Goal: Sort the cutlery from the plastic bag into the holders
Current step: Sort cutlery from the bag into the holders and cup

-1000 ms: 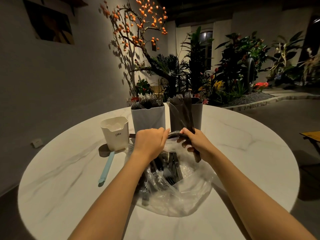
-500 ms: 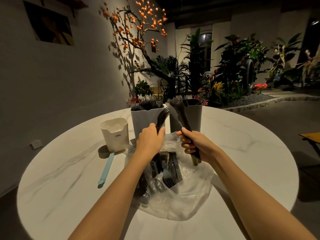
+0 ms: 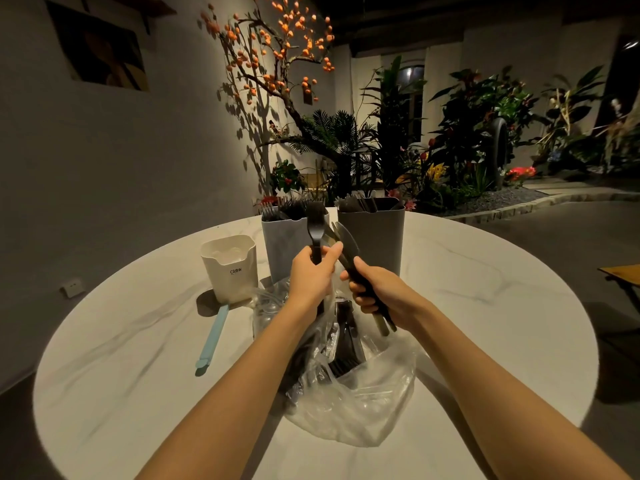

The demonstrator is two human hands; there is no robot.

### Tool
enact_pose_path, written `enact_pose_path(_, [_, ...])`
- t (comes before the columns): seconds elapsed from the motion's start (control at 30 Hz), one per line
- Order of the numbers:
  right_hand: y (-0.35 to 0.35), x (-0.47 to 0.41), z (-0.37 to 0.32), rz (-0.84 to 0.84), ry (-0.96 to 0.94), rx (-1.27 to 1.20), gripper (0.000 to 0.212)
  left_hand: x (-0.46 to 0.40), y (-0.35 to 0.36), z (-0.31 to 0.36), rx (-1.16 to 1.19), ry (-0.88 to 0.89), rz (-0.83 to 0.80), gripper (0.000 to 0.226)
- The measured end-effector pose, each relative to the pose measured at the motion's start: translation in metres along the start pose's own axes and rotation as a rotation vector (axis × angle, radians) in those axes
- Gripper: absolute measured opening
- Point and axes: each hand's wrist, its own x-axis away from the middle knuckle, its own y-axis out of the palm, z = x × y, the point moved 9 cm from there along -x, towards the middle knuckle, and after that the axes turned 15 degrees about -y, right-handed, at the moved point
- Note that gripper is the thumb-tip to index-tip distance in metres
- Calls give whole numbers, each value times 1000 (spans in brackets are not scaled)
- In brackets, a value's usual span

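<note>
The left hand (image 3: 311, 275) holds a black fork (image 3: 316, 225) upright, fingers and thumb curled round its handle, tines up in front of the light grey holder (image 3: 282, 247). The right hand (image 3: 375, 292) grips a bundle of dark knives (image 3: 349, 251), fingers wrapped round the handles; the blades slant up and to the left, their tips just beside the fork, and the handle ends stick out below the hand. Both hands hover above the open mouth of the bag (image 3: 360, 403), close together but not touching.

The clear bag lies crumpled on the round marble surface (image 3: 485, 323), near its middle, with more dark cutlery (image 3: 346, 351) showing inside it. Behind the bag stand two tall holders side by side: the light grey one on the left, filled with forks tines up, and a darker grey holder (image 3: 375, 237) on the right, with dark pieces in it that I cannot tell apart. To the left of these stands a shorter white holder (image 3: 230, 268) marked CRBW. A pale blue utensil (image 3: 212, 339) lies flat on the surface in front of the white holder, its far end at the holder's base.
</note>
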Motion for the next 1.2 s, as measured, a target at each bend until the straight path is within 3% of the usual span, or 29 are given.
enact_pose_path(0.27, [10, 1, -2, -72, -53, 82, 37, 5, -3, -2, -82, 15, 114, 31])
enact_pose_path(0.47, [11, 0, -5, -52, -112, 234, 27, 2, -5, -14, 10, -93, 96, 17])
enact_pose_path(0.6, [8, -1, -5, -35, -120, 193, 24, -1, -4, -19, 75, -155, 52, 11])
enact_pose_path(0.77, [-9, -2, -14, 159, -197, 244, 24, -3, 0, -22, 122, -217, 3, 17])
enact_pose_path(0.9, [-25, -1, -26, 275, -305, 170, 23, -1, 0, -8, 70, -88, 35, 12])
enact_pose_path(1.2, [-22, -1, -29, 230, -386, 175, 8, 12, 10, 8, -39, 154, 53, 25])
